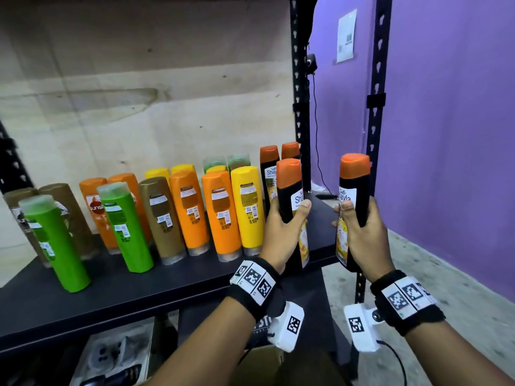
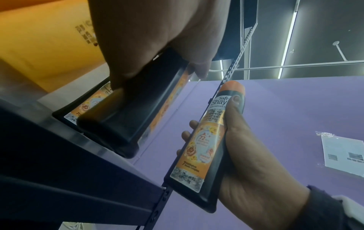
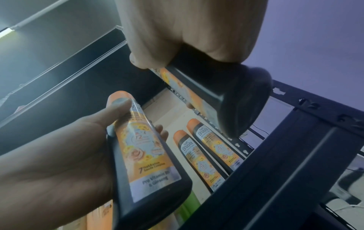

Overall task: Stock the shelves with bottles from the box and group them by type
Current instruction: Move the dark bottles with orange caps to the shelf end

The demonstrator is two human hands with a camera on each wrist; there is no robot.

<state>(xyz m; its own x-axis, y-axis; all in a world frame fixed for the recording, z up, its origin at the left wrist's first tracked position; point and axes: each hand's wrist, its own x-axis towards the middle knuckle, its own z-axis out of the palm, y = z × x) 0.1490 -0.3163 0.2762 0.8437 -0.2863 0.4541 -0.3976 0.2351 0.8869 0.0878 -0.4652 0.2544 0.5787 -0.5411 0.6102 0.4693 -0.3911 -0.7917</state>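
Observation:
My left hand grips a black bottle with an orange cap, upright above the right end of the black shelf. An identical black bottle is gripped by my right hand, off the shelf's right end near the upright post. Two more of these black bottles stand at the shelf's back right corner. In the left wrist view the left-hand bottle shows its base. The right wrist view shows the right-hand bottle and the two shelved ones.
Green, brown, orange and yellow bottles stand in rows along the shelf. Black slotted posts frame its right end before a purple wall. Below lie a lower shelf with packaged items and a cardboard box.

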